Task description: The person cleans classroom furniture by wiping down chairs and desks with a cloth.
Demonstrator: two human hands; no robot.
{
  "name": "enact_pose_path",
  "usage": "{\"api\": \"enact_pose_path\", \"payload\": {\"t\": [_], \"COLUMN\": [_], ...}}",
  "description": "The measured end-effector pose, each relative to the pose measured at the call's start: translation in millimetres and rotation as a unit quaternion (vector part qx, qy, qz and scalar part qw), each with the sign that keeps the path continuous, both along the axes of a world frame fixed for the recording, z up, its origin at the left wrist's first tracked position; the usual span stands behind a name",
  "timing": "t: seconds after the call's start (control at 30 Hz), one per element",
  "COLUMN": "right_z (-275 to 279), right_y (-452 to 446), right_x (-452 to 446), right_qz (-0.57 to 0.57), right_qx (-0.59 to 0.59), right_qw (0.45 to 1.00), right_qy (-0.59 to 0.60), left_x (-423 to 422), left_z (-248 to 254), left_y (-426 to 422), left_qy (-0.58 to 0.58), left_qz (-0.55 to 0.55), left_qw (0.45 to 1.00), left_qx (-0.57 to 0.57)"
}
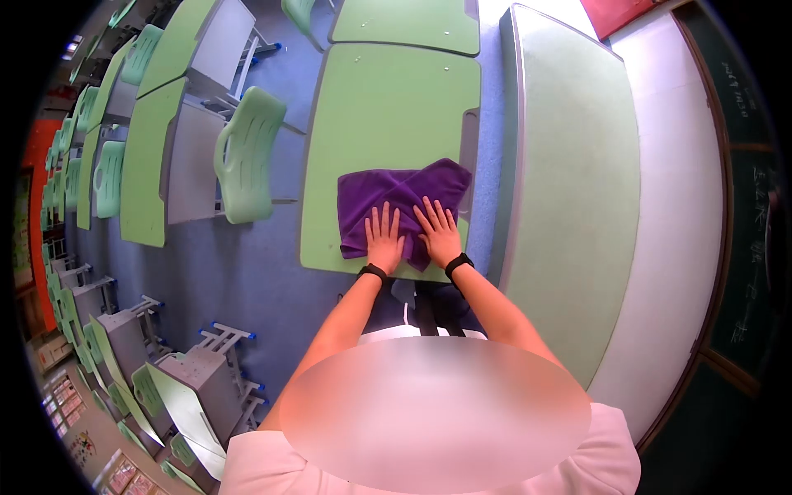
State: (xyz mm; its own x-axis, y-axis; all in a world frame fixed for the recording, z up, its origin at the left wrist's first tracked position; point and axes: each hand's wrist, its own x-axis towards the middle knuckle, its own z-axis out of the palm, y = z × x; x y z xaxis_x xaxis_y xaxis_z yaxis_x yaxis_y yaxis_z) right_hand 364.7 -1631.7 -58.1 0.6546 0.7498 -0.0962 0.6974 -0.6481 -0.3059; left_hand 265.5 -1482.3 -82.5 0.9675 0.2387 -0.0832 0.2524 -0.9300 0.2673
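A purple cloth [371,188] lies spread, with a few folds, on the near end of a green desk [388,107]. My left hand [384,239] rests flat on the lower middle of the cloth, fingers stretched out and pointing away from me. Just to its right, my right hand [440,234] is also laid flat on the cloth, its fingers spread and leaning to the left. Neither hand grips the fabric. A black band circles each wrist. One corner of the cloth reaches the grooved right edge of the desk, and another hangs toward the near edge.
A light green chair [252,157] stands left of the desk, beside a row of green desks [148,173]. Close on the right runs a long raised green platform [577,181], with a chalkboard [747,247] beyond it. More desks and chairs fill the lower left.
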Motion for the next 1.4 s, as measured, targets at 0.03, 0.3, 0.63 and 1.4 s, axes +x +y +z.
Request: {"api": "enact_pose_path", "payload": {"t": [0.03,0.3,0.63,1.4], "right_z": [-1,-2,13,97], "right_y": [-6,-26,-9,228], "right_x": [8,44,41,-6], "right_qz": [-0.004,0.0,-0.047,-0.255], "right_qx": [0.0,0.001,0.099,0.426], "right_qw": [1.0,1.0,0.991,0.791], "right_qy": [-0.003,0.012,0.081,0.359], "left_x": [8,50,68,76], "left_z": [0,-1,14,20], "left_y": [-5,-29,1,96], "left_qy": [-0.005,0.003,-0.008,-0.058], "left_qz": [-0.004,0.006,-0.053,-0.157], "left_qw": [1.0,1.0,0.997,0.981], "left_qx": [-0.006,-0.011,-0.05,-0.102]}}
